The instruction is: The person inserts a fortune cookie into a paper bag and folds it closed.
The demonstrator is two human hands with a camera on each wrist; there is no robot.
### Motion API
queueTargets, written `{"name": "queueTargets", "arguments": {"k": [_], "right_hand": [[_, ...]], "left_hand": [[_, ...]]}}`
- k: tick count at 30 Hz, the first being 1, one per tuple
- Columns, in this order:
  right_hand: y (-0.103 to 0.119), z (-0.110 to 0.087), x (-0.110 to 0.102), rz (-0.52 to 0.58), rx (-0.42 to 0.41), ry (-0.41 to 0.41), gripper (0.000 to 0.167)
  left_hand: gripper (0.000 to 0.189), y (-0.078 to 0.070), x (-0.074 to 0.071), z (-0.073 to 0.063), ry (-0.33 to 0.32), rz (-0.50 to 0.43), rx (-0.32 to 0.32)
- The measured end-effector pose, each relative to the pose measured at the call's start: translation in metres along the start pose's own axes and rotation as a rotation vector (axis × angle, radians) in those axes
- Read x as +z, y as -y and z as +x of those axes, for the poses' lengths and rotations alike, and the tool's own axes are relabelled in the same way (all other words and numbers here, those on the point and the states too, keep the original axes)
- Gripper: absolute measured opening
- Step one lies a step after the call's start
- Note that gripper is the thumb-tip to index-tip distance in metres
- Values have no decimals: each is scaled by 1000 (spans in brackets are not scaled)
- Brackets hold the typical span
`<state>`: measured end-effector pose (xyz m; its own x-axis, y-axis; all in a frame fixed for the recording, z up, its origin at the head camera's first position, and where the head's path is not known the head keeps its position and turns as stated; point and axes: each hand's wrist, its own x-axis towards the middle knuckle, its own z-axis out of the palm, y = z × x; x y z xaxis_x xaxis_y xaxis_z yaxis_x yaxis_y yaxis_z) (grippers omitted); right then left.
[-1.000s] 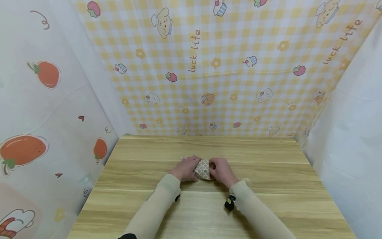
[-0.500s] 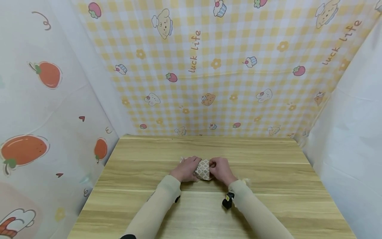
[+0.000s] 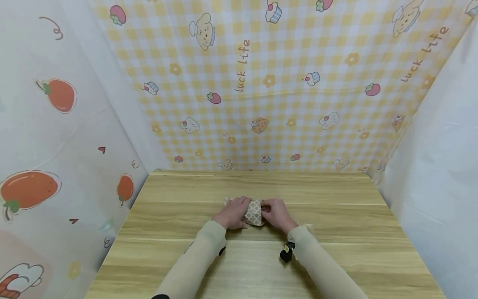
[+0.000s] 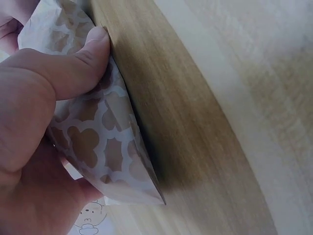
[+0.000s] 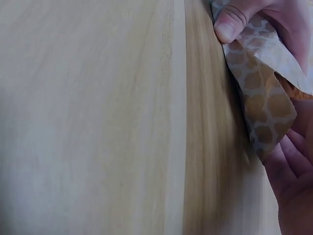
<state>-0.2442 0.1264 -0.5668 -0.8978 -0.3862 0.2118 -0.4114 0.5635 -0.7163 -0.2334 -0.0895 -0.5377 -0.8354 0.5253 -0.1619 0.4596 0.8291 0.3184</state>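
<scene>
A paper bag (image 3: 254,213) with a brown and white lattice print lies on its side near the middle of the table. My left hand (image 3: 232,212) grips its body, thumb along the near side, as the left wrist view shows my hand (image 4: 29,112) across the bag (image 4: 112,152). At the bag's right end my right hand (image 3: 276,214) holds the mouth. In the right wrist view the bag (image 5: 266,105) gapes a little there, with an orange-brown inside, and my right hand (image 5: 293,181) has its fingers under the edge. The bag's contents are hidden.
The wooden table (image 3: 179,265) carries the bag. A small pale, see-through scrap (image 3: 308,227) lies beside my right cuff, partly covered by it. A checked curtain (image 3: 239,104) rises behind the table, with white sheets at both sides.
Both hands stay on the bag in nearly the same places. The right wrist has shifted very slightly; the view itself has tilted a little.
</scene>
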Motion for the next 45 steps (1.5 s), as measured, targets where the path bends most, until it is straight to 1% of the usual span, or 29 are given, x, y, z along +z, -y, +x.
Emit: {"name": "queueTargets", "arguments": {"k": [2, 8, 11, 15, 18, 21, 24, 27, 31, 36, 39, 43, 45], "right_hand": [[-2, -1, -1, 0, -32, 18, 16], [-7, -2, -4, -38, -166, 57, 13], [-7, -3, -6, -47, -206, 70, 13], [-6, -4, -7, -51, -224, 113, 15], [-5, -5, -8, -45, -215, 166, 19], [-3, -5, -8, -38, -201, 213, 22], [-1, -4, -7, -36, -206, 239, 20], [-1, -2, -5, -28, -217, 252, 18], [-3, -1, -3, -17, -224, 257, 17], [-5, 0, -2, -6, -227, 263, 15], [-5, 1, -1, -15, -248, 275, 15], [-4, 1, 0, -60, -313, 286, 23], [-3, 1, 0, -77, -332, 291, 28]], "left_hand": [[94, 0, 1, 0, 1, 10, -1], [97, 1, 1, 1, -1, 21, 12], [97, 0, 1, 1, 0, 19, 16], [99, -2, -1, 1, 4, 15, 11], [101, -3, -2, -1, 9, 13, 7], [101, -3, -4, -2, 11, 8, 13], [99, -3, -4, -2, 5, 2, 27], [97, -3, -3, -1, 2, -9, 37], [96, -2, -2, 0, 1, -20, 36], [96, 0, -1, 1, -7, -5, 34], [95, 1, -1, 2, -15, -7, 42], [93, 3, 0, 3, -25, -10, 59], [92, 3, 0, 2, -28, -15, 69]]}}
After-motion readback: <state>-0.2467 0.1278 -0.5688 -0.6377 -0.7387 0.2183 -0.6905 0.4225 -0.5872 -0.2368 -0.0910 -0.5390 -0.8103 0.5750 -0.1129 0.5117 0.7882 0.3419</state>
